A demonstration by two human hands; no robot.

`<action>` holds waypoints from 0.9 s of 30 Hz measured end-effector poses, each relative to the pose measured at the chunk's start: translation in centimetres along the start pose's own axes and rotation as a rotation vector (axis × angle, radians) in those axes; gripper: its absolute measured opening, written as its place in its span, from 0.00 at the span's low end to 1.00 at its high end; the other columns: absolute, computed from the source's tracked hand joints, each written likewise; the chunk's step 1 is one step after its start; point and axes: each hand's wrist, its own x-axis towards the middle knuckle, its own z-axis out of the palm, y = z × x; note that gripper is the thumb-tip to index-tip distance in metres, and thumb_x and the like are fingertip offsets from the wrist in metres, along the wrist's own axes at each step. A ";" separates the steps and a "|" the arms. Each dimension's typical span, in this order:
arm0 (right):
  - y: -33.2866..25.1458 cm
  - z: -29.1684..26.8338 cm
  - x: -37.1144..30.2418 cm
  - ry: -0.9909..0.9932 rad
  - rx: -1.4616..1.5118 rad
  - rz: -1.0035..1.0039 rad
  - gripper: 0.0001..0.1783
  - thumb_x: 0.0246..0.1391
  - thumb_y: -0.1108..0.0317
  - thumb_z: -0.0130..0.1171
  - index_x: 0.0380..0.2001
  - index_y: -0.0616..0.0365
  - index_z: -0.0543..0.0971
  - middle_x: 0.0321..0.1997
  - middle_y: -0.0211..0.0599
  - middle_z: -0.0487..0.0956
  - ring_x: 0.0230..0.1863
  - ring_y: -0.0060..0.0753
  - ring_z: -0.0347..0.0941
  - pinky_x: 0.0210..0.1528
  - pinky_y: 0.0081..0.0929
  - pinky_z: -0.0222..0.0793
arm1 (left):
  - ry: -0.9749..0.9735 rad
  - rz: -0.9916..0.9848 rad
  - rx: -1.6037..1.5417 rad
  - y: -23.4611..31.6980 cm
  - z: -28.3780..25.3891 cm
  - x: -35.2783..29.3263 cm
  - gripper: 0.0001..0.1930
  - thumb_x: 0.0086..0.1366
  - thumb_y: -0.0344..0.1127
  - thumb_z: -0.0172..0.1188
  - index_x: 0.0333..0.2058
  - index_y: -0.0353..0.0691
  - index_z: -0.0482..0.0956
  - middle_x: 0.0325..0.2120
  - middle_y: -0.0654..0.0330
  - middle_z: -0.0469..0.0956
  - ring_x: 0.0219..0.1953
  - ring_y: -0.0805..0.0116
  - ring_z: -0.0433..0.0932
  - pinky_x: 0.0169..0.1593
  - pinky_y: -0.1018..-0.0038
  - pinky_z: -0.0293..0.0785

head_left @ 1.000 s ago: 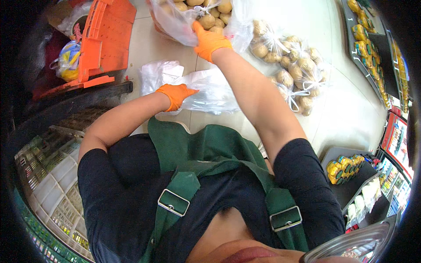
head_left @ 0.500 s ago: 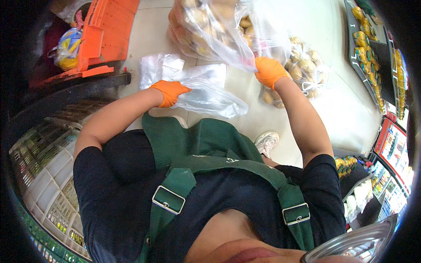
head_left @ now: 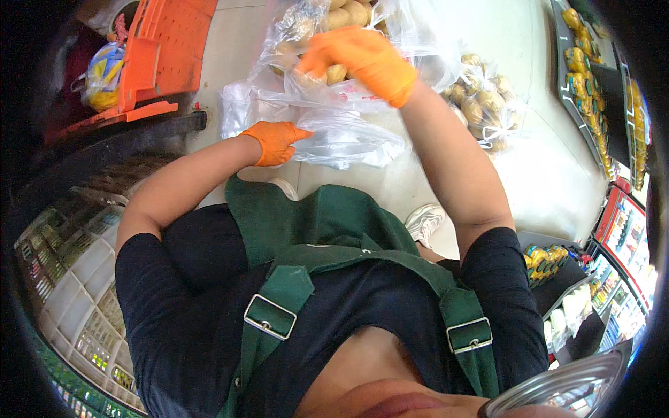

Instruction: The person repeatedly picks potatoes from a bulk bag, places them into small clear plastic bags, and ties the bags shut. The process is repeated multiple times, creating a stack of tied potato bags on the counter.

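Note:
My left hand point(head_left: 277, 143), in an orange glove, is closed on the edge of a clear plastic bag point(head_left: 355, 143) lying flat in front of me. My right hand point(head_left: 366, 64), gloved the same, hangs over a large open clear bag of potatoes point(head_left: 346, 15). Its fingers point down and left toward the potatoes and are smeared by motion, so I cannot tell if they grip anything. Right of it stands a tied clear bag of potatoes point(head_left: 488, 108). More folded clear plastic point(head_left: 237, 111) lies beyond my left hand.
An orange crate point(head_left: 174, 49) stands at the far left, beside a blue and yellow bundle point(head_left: 106, 73). White crates point(head_left: 70, 292) are at my left side. Shelves with yellow packages point(head_left: 577, 63) line the right. Pale floor tiles point(head_left: 543, 181) lie between.
My right hand has let go of the large potato bag's edge and moved up and left over its potatoes. My left hand stays on the clear bag, which has shifted slightly.

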 end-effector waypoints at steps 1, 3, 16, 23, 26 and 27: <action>0.6 -1.3 0.0 0.186 -0.086 0.109 0.16 0.66 0.57 0.53 0.48 0.51 0.85 0.52 0.37 0.81 0.49 0.41 0.78 0.56 0.32 0.72 | 0.004 0.020 -0.010 0.2 -0.3 -0.2 0.30 0.69 0.40 0.50 0.70 0.55 0.64 0.53 0.44 0.75 0.54 0.44 0.76 0.59 0.54 0.72; 2.0 -3.3 -0.2 0.346 -1.028 0.173 0.17 0.65 0.62 0.53 0.53 0.50 0.81 0.44 0.37 0.81 0.45 0.43 0.78 0.52 0.34 0.73 | -0.014 0.014 0.010 0.7 -0.8 -0.5 0.30 0.69 0.40 0.50 0.69 0.55 0.64 0.53 0.44 0.75 0.55 0.43 0.76 0.59 0.54 0.72; -7.2 -3.8 14.3 -0.030 -1.343 -0.223 0.20 0.52 0.66 0.57 0.51 0.52 0.77 0.44 0.52 0.82 0.47 0.61 0.78 0.49 0.49 0.74 | 0.004 -0.004 -0.030 0.7 0.0 -0.5 0.28 0.68 0.40 0.51 0.68 0.55 0.66 0.54 0.43 0.75 0.56 0.42 0.75 0.60 0.54 0.72; 2.2 -2.4 9.6 0.259 -1.551 -0.004 0.17 0.54 0.61 0.57 0.45 0.53 0.81 0.43 0.44 0.83 0.48 0.54 0.77 0.51 0.51 0.73 | -0.008 0.016 -0.028 0.4 0.0 0.0 0.27 0.68 0.40 0.52 0.67 0.54 0.68 0.53 0.45 0.76 0.55 0.42 0.76 0.58 0.53 0.73; 3.5 -0.8 8.5 0.494 -1.723 -0.096 0.16 0.58 0.59 0.56 0.46 0.52 0.81 0.53 0.43 0.78 0.55 0.49 0.73 0.49 0.57 0.71 | -0.008 0.015 -0.020 -0.2 0.5 0.1 0.27 0.68 0.41 0.52 0.66 0.54 0.69 0.53 0.45 0.76 0.54 0.42 0.76 0.57 0.53 0.73; 3.5 -0.4 8.0 0.592 -1.731 -0.208 0.15 0.59 0.60 0.55 0.45 0.52 0.81 0.54 0.43 0.76 0.56 0.48 0.71 0.50 0.58 0.71 | -0.003 0.020 -0.012 -0.4 0.6 0.1 0.27 0.68 0.41 0.52 0.66 0.54 0.69 0.53 0.45 0.76 0.54 0.42 0.76 0.57 0.53 0.73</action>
